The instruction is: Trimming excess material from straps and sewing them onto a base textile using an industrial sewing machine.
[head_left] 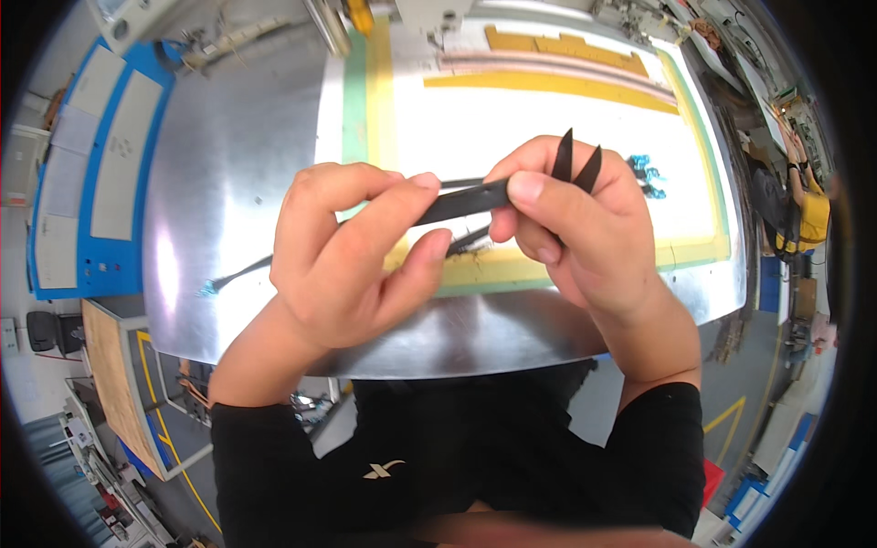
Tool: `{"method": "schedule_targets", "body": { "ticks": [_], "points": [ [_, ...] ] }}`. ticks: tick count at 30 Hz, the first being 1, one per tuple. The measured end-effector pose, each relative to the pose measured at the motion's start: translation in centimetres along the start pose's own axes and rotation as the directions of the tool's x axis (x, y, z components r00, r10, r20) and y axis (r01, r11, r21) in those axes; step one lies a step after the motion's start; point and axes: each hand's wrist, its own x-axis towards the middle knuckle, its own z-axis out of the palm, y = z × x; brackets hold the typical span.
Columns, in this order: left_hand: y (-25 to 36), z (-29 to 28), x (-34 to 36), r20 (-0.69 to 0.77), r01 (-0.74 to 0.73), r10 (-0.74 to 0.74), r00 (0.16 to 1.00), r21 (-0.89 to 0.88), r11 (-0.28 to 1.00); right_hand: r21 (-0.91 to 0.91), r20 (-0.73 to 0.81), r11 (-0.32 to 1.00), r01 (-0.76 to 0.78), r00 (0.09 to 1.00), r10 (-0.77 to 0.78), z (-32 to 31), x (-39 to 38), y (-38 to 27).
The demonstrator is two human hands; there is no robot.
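Between both hands, above the worktable, a flat black strap (pixel 464 203) is stretched. The fingers of my left hand (pixel 352 242) are closed round its left part. My right hand (pixel 585 215) pinches its right end between thumb and fingers. Two black pointed tips (pixel 564 157) stick up from behind my right hand; they look like the blades of thread snips, but the rest is hidden. More thin black strap shows above and below the stretched piece. From behind my left hand, a black cord (pixel 245 271) runs out to a teal end (pixel 208 289) over the metal tabletop.
The metal worktable (pixel 237 137) carries a brightly lit white panel edged in green and yellow tape (pixel 379 100). Yellow templates (pixel 548 84) lie at its far side. A teal bundle (pixel 647 175) rests right of my right hand. A blue-framed board (pixel 119 173) stands left; machine parts (pixel 329 26) hang over the back.
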Motion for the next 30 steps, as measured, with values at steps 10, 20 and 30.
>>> {"method": "schedule_targets", "body": {
  "ticks": [10, 20, 30],
  "points": [
    [3.7, -1.2, 5.9, -0.256, 0.172, -0.251, 0.934, -0.293, 0.941, 0.194, 0.220, 0.952, 0.238, 0.935, -0.279, 0.3, 0.0, -4.6],
    [3.1, -0.9, 4.9, -0.167, 0.244, -0.360, 0.918, -0.479, 0.843, 0.179, 0.303, 0.960, 0.216, 0.916, -0.263, -0.4, 0.2, -5.0],
    [3.2, -0.9, 4.7, -0.184, 0.217, -0.346, 0.920, -0.496, 0.841, 0.189, 0.265, 0.970, 0.150, 0.944, -0.197, -0.2, -0.1, -4.8]
  ]
}}
